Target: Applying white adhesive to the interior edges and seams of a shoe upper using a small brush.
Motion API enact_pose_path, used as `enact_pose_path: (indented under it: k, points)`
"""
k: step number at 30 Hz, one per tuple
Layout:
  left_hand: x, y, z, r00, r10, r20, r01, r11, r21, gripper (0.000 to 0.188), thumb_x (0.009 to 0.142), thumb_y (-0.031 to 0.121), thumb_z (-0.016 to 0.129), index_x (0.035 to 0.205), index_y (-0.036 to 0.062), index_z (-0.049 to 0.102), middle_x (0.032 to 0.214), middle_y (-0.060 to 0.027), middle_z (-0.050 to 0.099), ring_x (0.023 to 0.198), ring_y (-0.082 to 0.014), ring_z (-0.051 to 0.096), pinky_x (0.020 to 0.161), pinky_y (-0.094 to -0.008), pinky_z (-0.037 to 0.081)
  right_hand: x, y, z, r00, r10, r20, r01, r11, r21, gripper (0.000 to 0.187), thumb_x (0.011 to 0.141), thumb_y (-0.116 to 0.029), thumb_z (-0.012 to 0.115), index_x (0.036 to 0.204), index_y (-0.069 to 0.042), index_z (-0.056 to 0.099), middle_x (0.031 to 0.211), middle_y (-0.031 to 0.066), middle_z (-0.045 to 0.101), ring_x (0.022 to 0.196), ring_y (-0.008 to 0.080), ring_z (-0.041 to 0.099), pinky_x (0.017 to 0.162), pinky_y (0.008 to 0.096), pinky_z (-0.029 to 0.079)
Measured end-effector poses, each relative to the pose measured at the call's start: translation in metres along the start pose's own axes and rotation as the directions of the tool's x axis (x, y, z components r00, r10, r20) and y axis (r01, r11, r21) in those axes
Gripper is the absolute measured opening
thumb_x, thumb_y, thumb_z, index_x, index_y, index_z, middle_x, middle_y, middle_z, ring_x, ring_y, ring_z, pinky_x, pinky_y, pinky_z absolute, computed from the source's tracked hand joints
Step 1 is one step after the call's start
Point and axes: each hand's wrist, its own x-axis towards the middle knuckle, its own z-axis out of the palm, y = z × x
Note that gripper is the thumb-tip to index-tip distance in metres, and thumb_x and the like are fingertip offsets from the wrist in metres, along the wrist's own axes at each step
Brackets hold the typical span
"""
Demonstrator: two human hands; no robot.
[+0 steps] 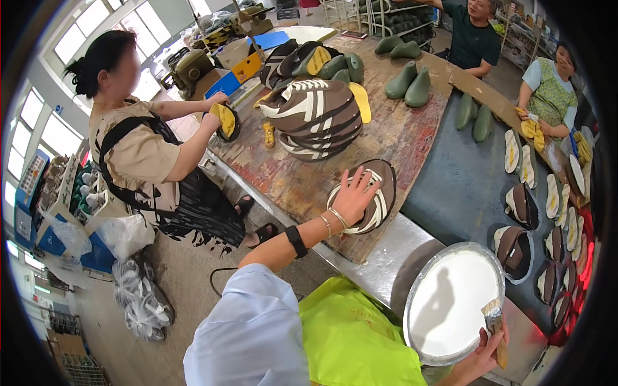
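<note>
The low, oval shoe upper in brown material with white stripes (385,183) lies near the edge of the scuffed wooden work board (412,138). Its long axis runs roughly from lower left to upper right. The left hand (353,198) is the nearer one: it rests palm down on the upper, fingers extended and spread, gripping nothing.

The right hand (483,350) is closed around the wooden handle of a flat brush with pale, coated bristles (494,315). Governing relation: the upper lies ahead and to the left of the brush, with most of the basin and a strip of bare metal tabletop (380,264) between them.

Container: a round grey basin (465,246) filled with smooth white liquid (460,289). The bristles are positioned over its right side; whether they touch the liquid cannot be determined.

Beyond the upper, a nested stack of brown, white-striped uppers (315,122) stands on the board, with a small yellow bottle-shaped item (269,135) to its left. A pair of dark green, smooth shoe lasts (407,83) stands farther back. To the right, the blue-grey flat belt (438,180) bears further lasts, pale soles and brown uppers. At far left, a co-worker (138,141) holds a dark-rimmed yellow sole piece (224,119).
</note>
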Motion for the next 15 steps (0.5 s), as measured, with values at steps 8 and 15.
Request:
enact_pose_path:
  k: [8,15]
  points:
    - [0.0,-0.003,0.006,0.995,0.01,0.097,-0.015,0.999,0.051,0.067,0.072,0.0,0.058,0.135,0.0119,0.039,0.128,-0.0146,0.045,0.123,-0.0348,0.042,0.097,-0.0445,0.04,-0.006,0.015,-0.021,0.993,0.122,0.005,-0.122,0.991,0.049,0.039,0.097,-0.025,0.048,0.122,0.004,0.05,0.123,0.0107,0.054,0.107,0.0174,0.054,0.082,0.0253,0.046]
    - [0.024,-0.042,-0.014,0.989,0.144,-0.022,-0.122,0.731,-0.671,0.032,0.082,0.005,0.05,0.114,0.0037,0.057,0.106,-0.0174,0.063,0.093,-0.0311,0.061,0.083,-0.0354,0.048,-0.007,0.014,-0.017,0.991,0.106,-0.077,-0.112,0.991,-0.074,0.033,0.093,-0.021,0.055,0.115,0.004,0.058,0.112,0.0103,0.062,0.096,0.0151,0.059,0.073,0.0245,0.05]
